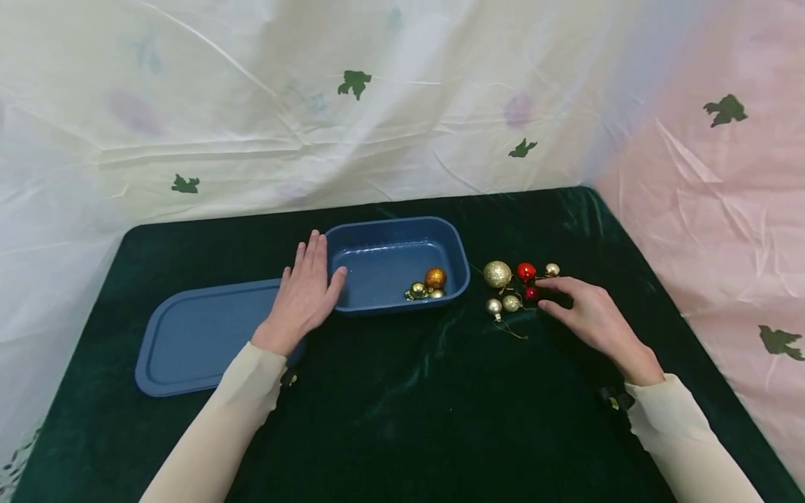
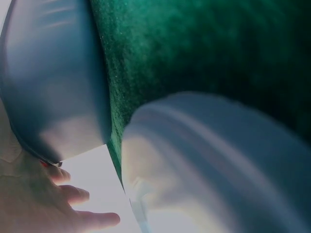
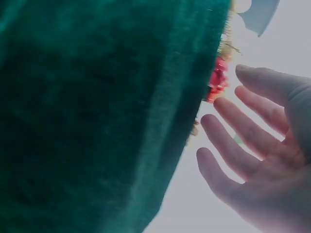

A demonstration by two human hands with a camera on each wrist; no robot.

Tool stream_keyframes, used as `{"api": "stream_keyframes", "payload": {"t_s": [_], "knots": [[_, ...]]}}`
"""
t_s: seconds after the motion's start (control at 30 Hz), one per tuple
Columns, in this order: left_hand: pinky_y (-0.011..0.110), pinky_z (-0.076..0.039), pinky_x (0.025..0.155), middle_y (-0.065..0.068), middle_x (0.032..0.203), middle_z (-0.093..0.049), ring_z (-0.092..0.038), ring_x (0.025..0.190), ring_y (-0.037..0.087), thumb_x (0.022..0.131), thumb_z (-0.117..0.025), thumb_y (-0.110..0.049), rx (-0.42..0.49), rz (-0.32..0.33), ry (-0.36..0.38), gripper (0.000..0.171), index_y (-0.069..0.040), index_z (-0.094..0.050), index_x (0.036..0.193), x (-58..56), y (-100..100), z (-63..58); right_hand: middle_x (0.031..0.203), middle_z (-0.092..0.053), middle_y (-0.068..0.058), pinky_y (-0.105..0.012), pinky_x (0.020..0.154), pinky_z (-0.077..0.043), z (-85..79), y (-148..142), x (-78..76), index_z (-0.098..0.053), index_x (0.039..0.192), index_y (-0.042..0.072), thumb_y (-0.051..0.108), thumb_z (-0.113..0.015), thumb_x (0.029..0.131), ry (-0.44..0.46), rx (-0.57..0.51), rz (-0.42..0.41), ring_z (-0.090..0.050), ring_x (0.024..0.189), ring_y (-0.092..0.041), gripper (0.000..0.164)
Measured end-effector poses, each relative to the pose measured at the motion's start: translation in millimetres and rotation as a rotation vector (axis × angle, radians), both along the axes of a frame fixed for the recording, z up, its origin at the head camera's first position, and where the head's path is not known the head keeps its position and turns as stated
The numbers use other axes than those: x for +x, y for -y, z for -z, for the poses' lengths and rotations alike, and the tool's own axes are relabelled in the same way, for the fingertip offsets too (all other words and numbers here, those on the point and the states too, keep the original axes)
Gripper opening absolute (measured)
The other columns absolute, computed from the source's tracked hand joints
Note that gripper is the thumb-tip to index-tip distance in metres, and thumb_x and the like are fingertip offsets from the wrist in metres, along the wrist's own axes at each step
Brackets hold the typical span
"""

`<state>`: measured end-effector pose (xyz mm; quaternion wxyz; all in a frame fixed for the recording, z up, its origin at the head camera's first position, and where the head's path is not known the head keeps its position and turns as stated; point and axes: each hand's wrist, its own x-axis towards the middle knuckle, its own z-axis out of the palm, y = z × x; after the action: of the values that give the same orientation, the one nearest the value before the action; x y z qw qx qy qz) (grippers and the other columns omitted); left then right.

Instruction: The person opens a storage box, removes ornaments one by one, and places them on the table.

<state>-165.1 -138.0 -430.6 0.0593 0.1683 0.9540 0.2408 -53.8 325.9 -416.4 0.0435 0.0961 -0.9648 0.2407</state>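
Head view | straight-fingered left hand [image 1: 300, 295] is touching blue box [image 1: 372, 281] | right hand [image 1: 590, 314], fingers apart, is hovering beside red balls [image 1: 525, 271]

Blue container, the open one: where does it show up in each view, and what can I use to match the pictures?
Head: the blue container sits at the middle of the picture.
Left wrist: the blue container fills the upper left, cut off by the top edge.
Right wrist: apparently just a piece, at the top edge, right of centre.
Shared landmark: the green tablecloth, in all three.
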Motion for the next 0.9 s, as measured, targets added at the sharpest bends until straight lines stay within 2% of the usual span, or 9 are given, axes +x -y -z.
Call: {"api": "stream_keyframes", "payload": {"t_s": [0.07, 0.17, 0.27, 0.37, 0.4, 0.63, 0.7, 0.8, 0.9], "knots": [[0.071, -0.012, 0.119, 0.01, 0.174, 0.008, 0.001, 0.159, 0.038, 0.11, -0.029, -0.053, -0.003, -0.002, 0.004, 0.079, -0.006, 0.001, 0.166, 0.9, 0, -0.7, 0.13, -0.067, -0.02, -0.062, 0.093, -0.048, -4.5, 3, 1.6, -0.07, 0.131, 0.01, 0.018, -0.071, 0.1, -0.036, 0.002, 0.005, -0.064, 0.116, -0.039, 0.032], [0.071, -0.012, 0.12, 0.009, 0.174, 0.008, 0.001, 0.159, 0.038, 0.11, -0.03, -0.053, -0.005, -0.003, 0.012, 0.079, -0.006, 0.001, 0.166, 1.6, 0, -2.5, 0.129, -0.068, -0.017, -0.059, 0.091, -0.049, -13.0, 12, 3.0, -0.071, 0.129, 0.011, 0.016, -0.073, 0.098, -0.12, -0.013, -0.01, -0.065, 0.115, -0.037, 0.032], [0.07, -0.012, 0.12, 0.008, 0.174, 0.008, 0.0, 0.159, 0.037, 0.111, -0.032, -0.051, -0.002, -0.008, 0.011, 0.078, -0.007, 0.001, 0.166, 0.6, 0, -4.2, 0.129, -0.07, -0.01, -0.036, 0.097, -0.052, -21.8, 29, 0.8, -0.072, 0.129, 0.012, 0.01, -0.076, 0.095, -0.202, -0.055, -0.055, -0.066, 0.114, -0.03, 0.034], [0.069, -0.012, 0.121, 0.007, 0.174, 0.009, 0.001, 0.159, 0.036, 0.11, -0.031, -0.052, -0.008, -0.014, 0.017, 0.079, -0.008, 0.001, 0.167, -0.8, -1, -4.0, 0.129, -0.07, -0.003, -0.012, 0.098, -0.042, -28.4, 48, -5.6, -0.072, 0.13, 0.013, 0.006, -0.077, 0.093, -0.249, -0.097, -0.118, -0.066, 0.113, -0.022, 0.038], [0.068, -0.012, 0.121, 0.006, 0.174, 0.009, 0.001, 0.159, 0.036, 0.11, -0.03, -0.053, -0.014, -0.016, 0.021, 0.079, -0.008, 0.002, 0.167, -0.9, -2, -3.6, 0.129, -0.07, -0.002, -0.008, 0.098, -0.039, -29.8, 54, -8.7, -0.072, 0.13, 0.013, 0.005, -0.077, 0.093, -0.256, -0.11, -0.139, -0.066, 0.114, -0.021, 0.039], [0.068, -0.011, 0.121, 0.007, 0.174, 0.009, 0.001, 0.159, 0.036, 0.11, -0.03, -0.053, -0.013, -0.017, 0.028, 0.079, -0.008, 0.002, 0.167, -0.8, -4, -5.5, 0.129, -0.071, -0.001, -0.011, 0.098, -0.041, -36.5, 74, -23.2, -0.072, 0.13, 0.014, 0.006, -0.075, 0.095, -0.288, -0.143, -0.211, -0.067, 0.112, -0.019, 0.036], [0.068, -0.011, 0.121, 0.007, 0.174, 0.009, 0.001, 0.159, 0.036, 0.11, -0.03, -0.053, -0.012, -0.017, 0.022, 0.079, -0.008, 0.001, 0.167, -1.3, -4, -5.8, 0.128, -0.071, -0.003, -0.011, 0.091, -0.045, -37.1, 78, -25.6, -0.071, 0.13, 0.013, 0.006, -0.074, 0.095, -0.291, -0.154, -0.221, -0.068, 0.109, -0.021, 0.036], [0.068, -0.012, 0.121, 0.007, 0.174, 0.009, 0.001, 0.159, 0.037, 0.11, -0.029, -0.054, -0.018, -0.017, 0.018, 0.08, -0.008, 0.002, 0.167, -1.3, -4, -6.5, 0.128, -0.071, -0.004, -0.019, 0.088, -0.051, -37.9, 85, -29.2, -0.071, 0.131, 0.011, 0.007, -0.075, 0.095, -0.277, -0.16, -0.245, -0.068, 0.11, -0.021, 0.036], [0.068, -0.011, 0.121, 0.008, 0.174, 0.009, 0.001, 0.159, 0.037, 0.11, -0.03, -0.053, -0.023, -0.019, 0.022, 0.079, -0.008, 0.002, 0.166, -0.6, -3, -6.9, 0.131, -0.07, -0.005, -0.034, 0.095, -0.055, -38.0, 96, -37.1, -0.07, 0.131, 0.01, 0.01, -0.075, 0.096, -0.235, -0.154, -0.296, -0.066, 0.117, -0.021, 0.036]]}}
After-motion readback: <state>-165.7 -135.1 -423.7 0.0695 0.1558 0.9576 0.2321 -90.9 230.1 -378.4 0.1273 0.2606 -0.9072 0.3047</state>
